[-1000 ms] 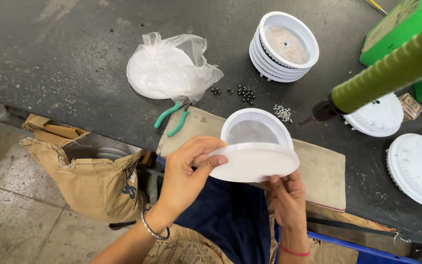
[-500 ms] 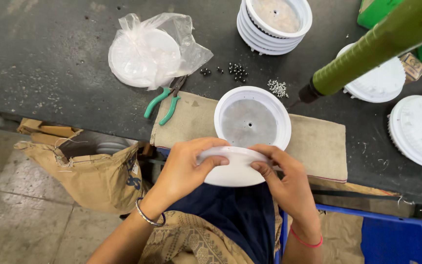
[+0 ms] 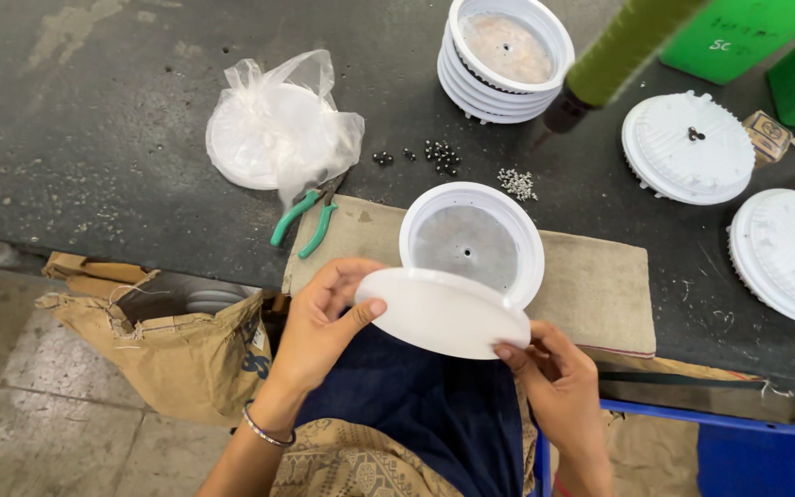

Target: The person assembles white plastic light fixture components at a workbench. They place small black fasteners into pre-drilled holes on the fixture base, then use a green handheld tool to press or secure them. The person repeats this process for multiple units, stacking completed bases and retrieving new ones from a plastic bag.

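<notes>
Left hand (image 3: 324,322) pinches the smooth white round plastic disc (image 3: 443,313) at its left rim, thumb on top; right hand (image 3: 554,373) curls fingertips under its right edge, over the lap, touching the white ribbed round housing (image 3: 471,241) on the beige cloth mat (image 3: 591,285)

Dark grey desk (image 3: 94,138) runs across the whole view beyond my grip, its top scuffed, dusty and streaked with pale smears toward the far left corner. A tan cloth pad (image 3: 591,285) lies on the near edge, just beyond the grip and stretching off to its right. Left of the grip and lower down I see concrete floor (image 3: 20,414), grey, stained, with a seam running through it. A brown paper sack (image 3: 167,350) slumps against the desk edge, close to the left of the grip. Down at the right of the grip, a blue crate (image 3: 738,451) sits on the floor. Light is even and soft, shadows faint.
</notes>
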Demonstrator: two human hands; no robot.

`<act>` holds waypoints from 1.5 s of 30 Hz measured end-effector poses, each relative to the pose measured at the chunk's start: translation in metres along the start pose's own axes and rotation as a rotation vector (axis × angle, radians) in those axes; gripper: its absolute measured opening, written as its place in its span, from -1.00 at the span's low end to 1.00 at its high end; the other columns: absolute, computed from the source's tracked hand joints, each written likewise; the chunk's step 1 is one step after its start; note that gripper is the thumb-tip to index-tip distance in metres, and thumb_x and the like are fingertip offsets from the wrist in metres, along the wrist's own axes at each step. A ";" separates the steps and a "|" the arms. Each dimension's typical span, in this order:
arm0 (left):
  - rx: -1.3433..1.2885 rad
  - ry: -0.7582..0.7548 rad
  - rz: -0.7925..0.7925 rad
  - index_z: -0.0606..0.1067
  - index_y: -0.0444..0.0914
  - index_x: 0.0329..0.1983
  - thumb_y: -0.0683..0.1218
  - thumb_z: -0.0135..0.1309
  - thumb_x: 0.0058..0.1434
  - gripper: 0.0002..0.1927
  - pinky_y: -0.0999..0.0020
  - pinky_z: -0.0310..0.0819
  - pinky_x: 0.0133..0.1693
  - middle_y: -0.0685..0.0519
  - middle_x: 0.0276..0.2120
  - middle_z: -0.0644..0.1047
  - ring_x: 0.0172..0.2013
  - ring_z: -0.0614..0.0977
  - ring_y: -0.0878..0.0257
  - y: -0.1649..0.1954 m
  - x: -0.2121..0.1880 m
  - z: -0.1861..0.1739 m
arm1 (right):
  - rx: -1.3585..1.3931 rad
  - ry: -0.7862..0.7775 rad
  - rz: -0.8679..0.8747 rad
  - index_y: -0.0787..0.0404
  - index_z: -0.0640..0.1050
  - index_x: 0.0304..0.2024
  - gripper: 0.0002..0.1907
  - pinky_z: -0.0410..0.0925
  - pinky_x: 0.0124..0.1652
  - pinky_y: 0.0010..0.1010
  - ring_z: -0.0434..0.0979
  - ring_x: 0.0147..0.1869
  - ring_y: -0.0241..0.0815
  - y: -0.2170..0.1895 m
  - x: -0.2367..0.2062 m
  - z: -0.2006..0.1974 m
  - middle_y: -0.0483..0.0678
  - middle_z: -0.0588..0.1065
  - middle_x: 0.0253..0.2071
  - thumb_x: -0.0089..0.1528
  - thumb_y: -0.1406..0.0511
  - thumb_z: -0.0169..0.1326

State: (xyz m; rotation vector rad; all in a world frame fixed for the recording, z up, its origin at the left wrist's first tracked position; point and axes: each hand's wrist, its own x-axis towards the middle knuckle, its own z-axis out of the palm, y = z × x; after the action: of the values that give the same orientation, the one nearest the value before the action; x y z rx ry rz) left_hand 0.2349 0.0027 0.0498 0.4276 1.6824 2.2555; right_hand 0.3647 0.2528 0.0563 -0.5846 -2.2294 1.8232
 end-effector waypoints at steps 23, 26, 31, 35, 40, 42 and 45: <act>-0.104 -0.052 -0.061 0.55 -0.41 -0.03 -0.33 0.18 0.25 -0.77 0.46 0.52 -0.02 0.03 -0.18 0.65 -0.12 0.64 0.36 -0.022 -0.008 -0.004 | -0.164 -0.111 0.042 0.27 0.67 -0.15 -0.78 0.38 -0.27 -0.56 0.49 -0.28 -0.43 -0.003 -0.007 -0.012 -0.15 0.60 -0.37 0.15 0.37 0.31; -0.134 -0.045 -0.061 0.55 -0.40 -0.02 -0.32 0.18 0.26 -0.78 0.46 0.52 -0.02 0.04 -0.18 0.65 -0.13 0.64 0.36 -0.026 -0.007 -0.003 | -0.096 -0.083 0.027 0.28 0.66 -0.14 -0.80 0.36 -0.27 -0.60 0.50 -0.26 -0.47 0.006 -0.007 -0.014 -0.19 0.59 -0.35 0.17 0.39 0.28; -0.097 0.003 -0.044 0.56 -0.39 -0.01 -0.30 0.18 0.26 -0.77 0.45 0.51 -0.02 0.04 -0.16 0.64 -0.12 0.63 0.36 -0.020 -0.006 0.000 | 0.032 -0.036 0.010 0.32 0.60 -0.08 -0.73 0.42 -0.23 -0.57 0.57 -0.20 -0.40 0.006 -0.003 -0.013 -0.13 0.60 -0.27 0.16 0.43 0.26; 0.055 0.013 0.024 0.59 -0.35 0.02 -0.27 0.15 0.28 -0.76 0.46 0.53 0.02 0.07 -0.07 0.57 -0.05 0.61 0.36 -0.012 -0.005 0.000 | 0.087 0.028 -0.067 0.34 0.51 -0.05 -0.66 0.48 -0.17 -0.51 0.61 -0.15 -0.32 0.006 0.000 -0.013 -0.03 0.62 -0.24 0.14 0.46 0.27; 0.224 -0.004 0.051 0.62 -0.30 0.10 -0.26 0.14 0.29 -0.69 0.43 0.49 0.02 0.06 -0.11 0.51 -0.08 0.56 0.33 -0.008 -0.004 0.002 | 0.152 0.068 -0.025 0.37 0.51 -0.07 -0.66 0.49 -0.25 -0.43 0.60 -0.25 -0.23 0.009 0.003 -0.016 0.05 0.59 -0.29 0.13 0.48 0.29; 0.343 0.017 0.058 0.65 -0.29 0.10 -0.26 0.16 0.28 -0.68 0.42 0.48 0.00 0.05 -0.15 0.53 -0.14 0.55 0.31 -0.007 -0.003 0.004 | 0.157 0.091 0.008 0.36 0.51 -0.06 -0.65 0.49 -0.25 -0.43 0.60 -0.23 -0.24 0.009 0.004 -0.017 0.04 0.60 -0.28 0.11 0.49 0.28; 0.241 0.076 -0.059 0.63 -0.25 0.08 -0.24 0.15 0.25 -0.68 0.45 0.59 -0.10 0.07 -0.17 0.50 -0.16 0.59 0.35 -0.005 -0.002 0.011 | 0.175 0.121 -0.032 0.34 0.50 -0.06 -0.64 0.47 -0.17 -0.47 0.60 -0.14 -0.27 0.009 0.007 -0.017 -0.01 0.59 -0.23 0.12 0.47 0.28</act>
State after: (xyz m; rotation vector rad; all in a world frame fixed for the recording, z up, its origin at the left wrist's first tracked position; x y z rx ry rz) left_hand 0.2408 0.0125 0.0481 0.3427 1.9886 2.0589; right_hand 0.3669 0.2724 0.0503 -0.6048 -1.9675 1.8887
